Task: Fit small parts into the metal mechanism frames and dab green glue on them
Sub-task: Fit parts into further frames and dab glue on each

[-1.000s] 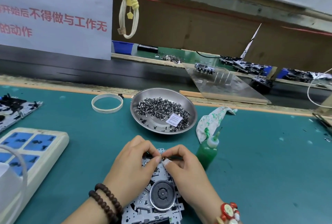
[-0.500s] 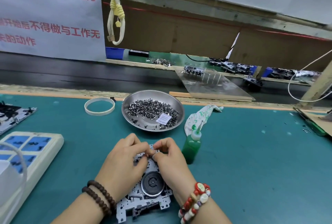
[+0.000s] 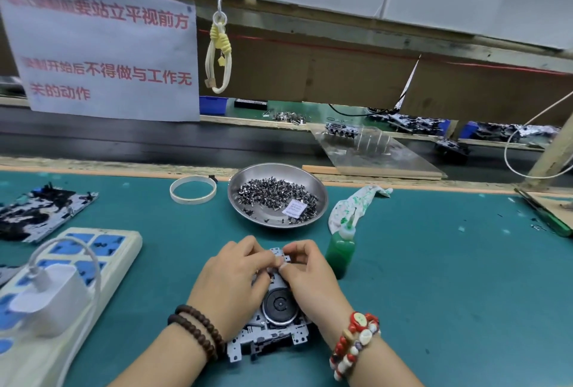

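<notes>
Nearest the viewer, a metal mechanism frame (image 3: 273, 329) lies flat on the green desk (image 3: 449, 278), close to its near edge, with a dark round disc at its centre. Both hands rest on the frame's far end. The left hand (image 3: 231, 282), a brown bead bracelet at its wrist, and the right hand (image 3: 310, 278), a red and white bead bracelet at its wrist, have their fingers curled inward, tips meeting over the frame and pinching at something too small to make out. Just right of the right hand stands an upright green glue bottle (image 3: 341, 250), with open desk beyond it to the right. On the left lies a white power strip (image 3: 102, 250) with a plugged-in charger. Farther back sit a metal bowl (image 3: 321, 197) heaped with small parts (image 3: 273, 192), a stained cloth (image 3: 350, 202) and a tape ring (image 3: 193, 189), near the desk's far edge.
</notes>
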Motion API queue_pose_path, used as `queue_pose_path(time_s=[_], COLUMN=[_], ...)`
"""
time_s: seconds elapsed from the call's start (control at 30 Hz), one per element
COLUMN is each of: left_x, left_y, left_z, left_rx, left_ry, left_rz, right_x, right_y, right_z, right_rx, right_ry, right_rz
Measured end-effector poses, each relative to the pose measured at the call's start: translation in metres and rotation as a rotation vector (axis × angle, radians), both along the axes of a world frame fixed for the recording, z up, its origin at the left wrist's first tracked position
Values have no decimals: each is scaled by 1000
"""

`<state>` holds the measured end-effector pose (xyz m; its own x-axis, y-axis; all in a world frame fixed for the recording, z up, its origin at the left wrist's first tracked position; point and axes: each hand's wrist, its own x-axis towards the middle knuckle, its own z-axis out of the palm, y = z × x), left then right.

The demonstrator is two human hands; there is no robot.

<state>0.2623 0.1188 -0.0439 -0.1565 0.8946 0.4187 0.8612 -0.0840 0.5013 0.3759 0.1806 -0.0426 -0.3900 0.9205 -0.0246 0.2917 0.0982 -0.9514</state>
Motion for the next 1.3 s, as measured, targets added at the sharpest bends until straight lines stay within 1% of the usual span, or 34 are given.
queue_pose_path(time_s=[0.07,0.13,0.2,0.27,0.33,0.37,0.43,0.5,0.57,0.6,0.67,0.73,0.87,0.97,1.03,1.1,1.23,1.3], left_x=[0,2,-1,-8,-20,-25,-32,-33,-35,-36,-36,-36,-32,-31,-33,-35,-37,-37], left_y=[1,4,7,12,16,18,22,25,30,33,38,42,55,61,63,64,65,65], left_z=[-3,-5,-5,-2,1,2,4,7,9,9,9,10,14,13,10,8,7,5], left_rx=[17,34,17,-4,-13,-30,-129,-305,-420,-447,-473,-485,-533,-549,-561,-579,-596,-599], left_ry=[-31,-99,-205,-300,-337,-328,-320,-327,-302,-307,-368,-450,-510,-567,-590,-620,-649,-648], left_rz=[22,33,36,52,91,109,90,8,-58,-76,-101,-125,-183,-183,-180,-193,-200,-189], right_x=[9,21,36,51,62,66,68,66,63,63,64,65,64,62,65,67,65,64], right_y=[-11,-25,-35,-36,-27,-20,-4,10,20,24,29,30,29,28,33,42,59,62], right_z=[0,-2,-3,-3,-4,-4,-4,-6,-8,-9,-12,-13,-8,-2,4,14,32,30], right_rx=[109,230,324,387,419,418,369,300,255,231,208,228,260,139,95,52,-188,-289], right_ry=[-67,-114,-55,68,136,130,42,-95,-202,-227,-217,-185,52,274,354,483,877,950], right_rz=[54,49,-61,-255,-411,-435,-393,-307,-212,-169,-121,-128,-210,-179,-161,-140,7,51])
